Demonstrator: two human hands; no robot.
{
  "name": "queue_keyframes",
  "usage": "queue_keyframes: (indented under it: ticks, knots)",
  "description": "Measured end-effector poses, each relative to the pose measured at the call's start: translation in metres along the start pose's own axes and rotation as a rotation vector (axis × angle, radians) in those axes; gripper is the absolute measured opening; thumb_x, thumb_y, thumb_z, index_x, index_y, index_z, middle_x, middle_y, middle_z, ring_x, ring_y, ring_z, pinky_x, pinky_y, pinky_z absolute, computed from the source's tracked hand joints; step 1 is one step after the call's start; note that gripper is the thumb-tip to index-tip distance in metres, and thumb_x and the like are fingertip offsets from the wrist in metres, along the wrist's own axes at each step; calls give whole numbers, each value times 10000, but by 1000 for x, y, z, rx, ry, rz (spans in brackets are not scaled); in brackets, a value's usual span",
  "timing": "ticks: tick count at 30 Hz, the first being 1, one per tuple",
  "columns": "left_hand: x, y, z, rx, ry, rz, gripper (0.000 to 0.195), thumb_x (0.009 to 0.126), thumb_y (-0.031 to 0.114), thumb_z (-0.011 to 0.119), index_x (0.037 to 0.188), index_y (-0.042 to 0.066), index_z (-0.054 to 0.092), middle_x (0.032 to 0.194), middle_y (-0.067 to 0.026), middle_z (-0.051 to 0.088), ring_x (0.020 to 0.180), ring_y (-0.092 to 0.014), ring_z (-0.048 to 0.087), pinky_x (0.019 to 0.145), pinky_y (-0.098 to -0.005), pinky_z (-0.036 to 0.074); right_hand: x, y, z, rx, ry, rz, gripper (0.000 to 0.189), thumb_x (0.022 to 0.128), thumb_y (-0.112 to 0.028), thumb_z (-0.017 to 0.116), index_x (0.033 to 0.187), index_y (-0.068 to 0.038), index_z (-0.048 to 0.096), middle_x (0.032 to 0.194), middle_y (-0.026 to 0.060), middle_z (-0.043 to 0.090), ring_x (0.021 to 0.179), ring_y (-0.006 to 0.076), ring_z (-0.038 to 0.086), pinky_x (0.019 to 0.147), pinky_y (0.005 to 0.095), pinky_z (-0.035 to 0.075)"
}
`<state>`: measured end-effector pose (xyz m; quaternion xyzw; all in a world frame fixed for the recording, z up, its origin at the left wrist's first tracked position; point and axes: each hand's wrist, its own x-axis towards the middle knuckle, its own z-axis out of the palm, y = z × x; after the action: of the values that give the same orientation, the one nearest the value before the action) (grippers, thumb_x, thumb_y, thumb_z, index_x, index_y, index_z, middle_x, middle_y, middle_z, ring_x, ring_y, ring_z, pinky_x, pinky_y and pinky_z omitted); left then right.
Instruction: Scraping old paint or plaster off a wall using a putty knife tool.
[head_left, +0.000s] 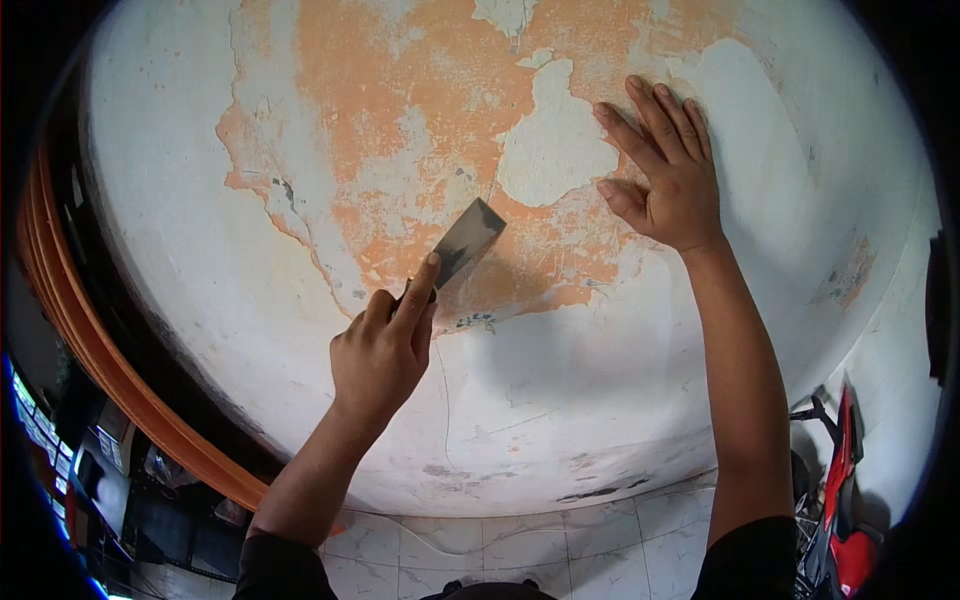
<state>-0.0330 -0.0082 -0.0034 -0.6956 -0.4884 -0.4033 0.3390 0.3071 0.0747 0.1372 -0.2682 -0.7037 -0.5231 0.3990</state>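
My left hand grips the dark handle of a scraper, its index finger stretched along the base of the wide metal blade. The blade points up and right, over the peeling wall, where orange patches show among flaking white paint. Whether its edge touches the wall I cannot tell. My right hand holds nothing and lies with spread fingers against the wall, to the right of an island of white paint. A thin crack runs down the white paint below the scraper.
An orange curtain or cloth hangs beside a dark opening at the left. At the lower right, a red and black motorcycle stands by the wall. Pale floor tiles and a thin cable lie below.
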Motion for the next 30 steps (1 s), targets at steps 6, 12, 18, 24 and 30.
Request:
queue_keyframes:
  ticks: [6,12,18,24,30]
  knots:
    - [36,21,-3,-8,62,15,541,982,268,718,1503,314,580,707,-14,544,496,-151,600,412,-321,482,3,1,2,12,20,-8,696,889,-506,712,1547,-395,514,1672,16,399,1526,272,379,1270,521,242]
    - [16,18,-6,5,38,0,538,993,266,713,1509,320,575,697,-7,536,493,-131,589,400,-319,469,0,4,4,7,26,-14,692,898,-521,702,1550,-393,511,1677,15,391,1525,275,381,1269,521,241]
    - [16,17,-7,-32,8,-43,547,990,257,716,1514,316,571,694,-7,533,488,-140,584,397,-322,470,4,-2,4,-7,29,-20,669,912,-517,685,1547,-390,516,1671,17,401,1529,267,376,1272,514,235]
    - [38,35,-5,-10,13,-46,555,992,228,713,1521,304,563,716,1,562,515,-144,585,454,-329,506,2,3,3,-1,22,-14,675,909,-523,686,1547,-384,518,1669,18,404,1528,271,378,1272,513,236]
    - [-5,16,-2,-22,-14,-66,531,986,271,721,1501,273,592,696,-2,537,476,-131,578,390,-315,464,1,2,5,-20,26,-27,667,913,-518,681,1546,-383,519,1667,21,407,1523,281,381,1268,516,244]
